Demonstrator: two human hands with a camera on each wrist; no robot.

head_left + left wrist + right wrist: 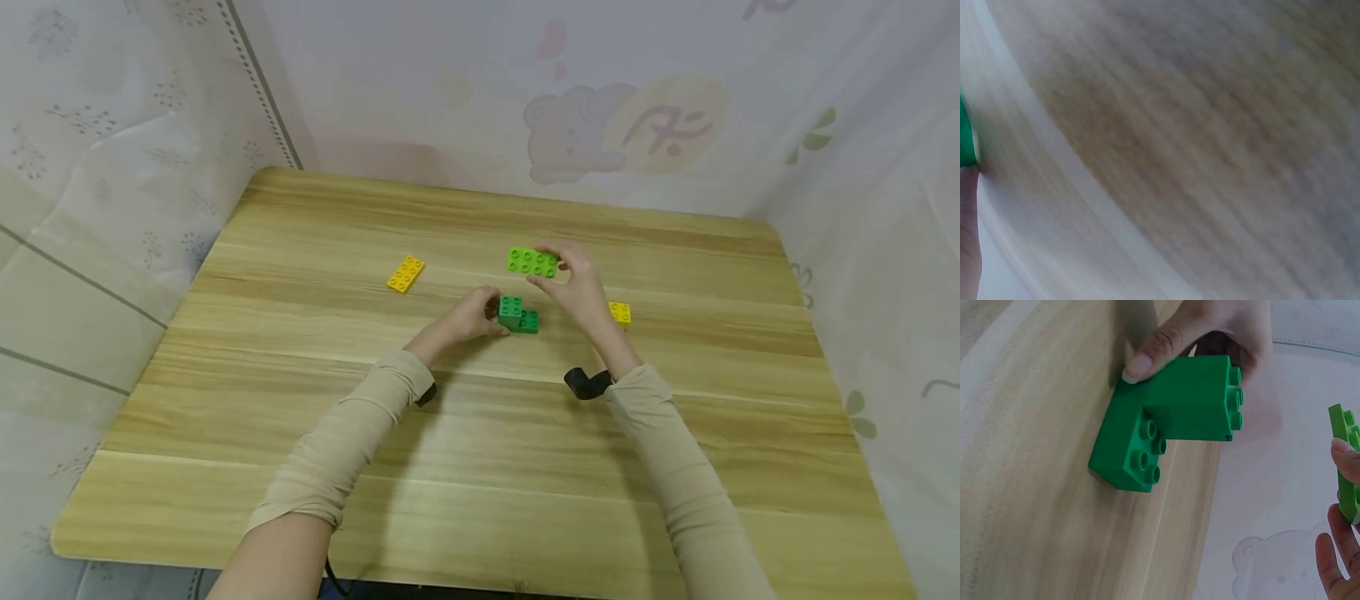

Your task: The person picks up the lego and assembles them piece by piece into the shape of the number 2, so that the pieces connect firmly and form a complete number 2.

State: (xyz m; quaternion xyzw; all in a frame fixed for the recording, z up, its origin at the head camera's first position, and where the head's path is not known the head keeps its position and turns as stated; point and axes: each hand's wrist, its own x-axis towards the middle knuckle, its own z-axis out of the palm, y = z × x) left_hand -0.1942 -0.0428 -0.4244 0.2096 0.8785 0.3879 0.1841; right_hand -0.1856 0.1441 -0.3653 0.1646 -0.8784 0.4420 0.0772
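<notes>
My left hand holds a dark green stack of toy building bricks from its left side, on the table. The stack is a taller square brick on the left part of a longer green brick, whose studs show at the right. In the right wrist view, the left thumb lies against the stack. My right hand pinches a light green eight-stud brick by its right end, behind the stack. In the left wrist view only a green edge and a fingertip show.
A yellow eight-stud brick lies on the wooden table left of the hands. Another yellow brick, partly hidden by the right wrist, lies to the right. Patterned cloth hangs behind the table and at its sides.
</notes>
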